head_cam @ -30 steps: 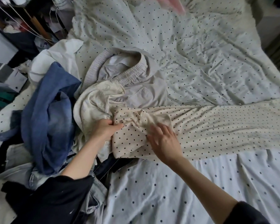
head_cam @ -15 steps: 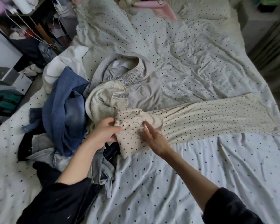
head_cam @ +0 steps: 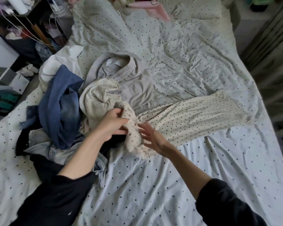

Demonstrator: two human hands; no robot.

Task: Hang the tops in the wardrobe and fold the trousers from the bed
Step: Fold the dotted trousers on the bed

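L hand (head_cam: 112, 126): grips bunched waist end of dotted trousers (head_cam: 186, 118)
R hand (head_cam: 151, 137): fingers spread, holds nothing, just beside bunch
Trousers: legs flat on bed (head_cam: 170, 185)

Left hand (head_cam: 112, 123) bunches the dotted cream trousers (head_cam: 186, 118); right hand (head_cam: 151, 137) spread beside.

Left of the left hand's fingers (head_cam: 121, 114) the way was blocked: blue denim heap (head_cam: 60, 103), cream top (head_cam: 95, 101) and dark clothes (head_cam: 44, 162) piled touching each other. Just beyond the fingers lay the grey elastic-waist trousers (head_cam: 129, 88). Right of the right hand's fingers (head_cam: 145, 129) the dotted cream trousers (head_cam: 194, 118) stretched flat. Nearer than both hands, bare dotted bedsheet (head_cam: 153, 193) gave open passage; more bare sheet far beyond.
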